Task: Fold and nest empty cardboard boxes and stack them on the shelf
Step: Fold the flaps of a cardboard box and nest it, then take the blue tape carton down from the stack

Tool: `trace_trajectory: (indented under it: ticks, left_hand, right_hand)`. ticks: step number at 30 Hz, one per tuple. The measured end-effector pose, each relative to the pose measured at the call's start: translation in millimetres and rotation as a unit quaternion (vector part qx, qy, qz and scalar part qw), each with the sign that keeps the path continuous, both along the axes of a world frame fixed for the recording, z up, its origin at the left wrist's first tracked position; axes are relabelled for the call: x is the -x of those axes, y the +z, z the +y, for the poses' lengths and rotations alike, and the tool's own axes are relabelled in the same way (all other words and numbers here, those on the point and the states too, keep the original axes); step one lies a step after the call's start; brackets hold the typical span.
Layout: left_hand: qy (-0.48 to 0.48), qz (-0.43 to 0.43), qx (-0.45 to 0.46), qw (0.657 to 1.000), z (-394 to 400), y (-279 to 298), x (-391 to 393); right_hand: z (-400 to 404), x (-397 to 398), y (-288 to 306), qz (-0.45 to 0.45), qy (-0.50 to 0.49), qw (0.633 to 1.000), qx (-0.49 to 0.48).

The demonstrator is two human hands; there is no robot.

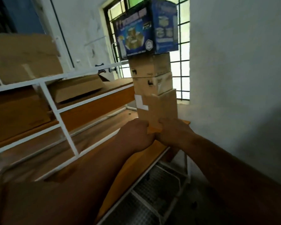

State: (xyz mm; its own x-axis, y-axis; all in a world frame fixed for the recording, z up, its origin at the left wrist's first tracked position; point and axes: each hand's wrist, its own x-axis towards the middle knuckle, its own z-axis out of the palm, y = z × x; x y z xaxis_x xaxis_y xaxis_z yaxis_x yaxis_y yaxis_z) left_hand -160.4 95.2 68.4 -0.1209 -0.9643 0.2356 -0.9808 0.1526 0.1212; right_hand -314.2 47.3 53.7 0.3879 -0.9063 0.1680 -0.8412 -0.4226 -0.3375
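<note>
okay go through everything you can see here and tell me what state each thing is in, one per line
Left hand: grip on bottom box's lower edge.
Right hand: grip on the same edge.
Bottom box: upright, held, carrying the stack.
Two brown boxes: closed, stacked.
Blue box: topmost, tilted.
Shelf: holds flattened cardboard.

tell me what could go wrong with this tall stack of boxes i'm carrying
1. Both hands, left hand and right hand, hold only the bottom brown cardboard box, so the tower could tip.
2. The blue printed box on top overhangs the two narrower brown boxes under it and may slide off.
3. The stack could clip the white metal shelf frame alongside.
</note>
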Motion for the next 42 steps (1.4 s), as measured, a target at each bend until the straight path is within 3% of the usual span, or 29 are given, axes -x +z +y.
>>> trace_trajectory:
  ticks: [4,12,18,22,25,33,36,42]
  left_hand:
    - [-0.005,0.074,0.000,0.997,-88,2,56]
    - [0.040,0.107,0.031,0.993,-216,4,121]
    - [0.036,0.186,0.065,0.980,-287,18,126]
    - [0.035,0.337,0.085,0.937,-329,14,117]
    - [0.019,0.392,0.125,0.911,-372,7,106]
    - [0.011,0.459,0.215,0.862,-502,34,87]
    - [0.028,0.442,0.245,0.862,-540,44,85]
    - [0.057,0.465,0.286,0.836,-593,64,78]
  right_hand:
    - [-79,61,-3,-0.067,-0.010,0.998,-0.006]
    - [-210,129,7,-0.092,0.006,0.996,-0.009]
    - [-295,135,23,-0.230,0.005,0.971,-0.067]
    - [-351,119,19,-0.334,0.003,0.938,-0.096]
    - [-389,103,16,-0.415,0.011,0.907,-0.075]
    - [-510,81,39,-0.500,-0.004,0.863,-0.071]
    - [-559,82,50,-0.513,-0.016,0.857,-0.045]
    - [-650,78,73,-0.562,0.036,0.824,-0.059]
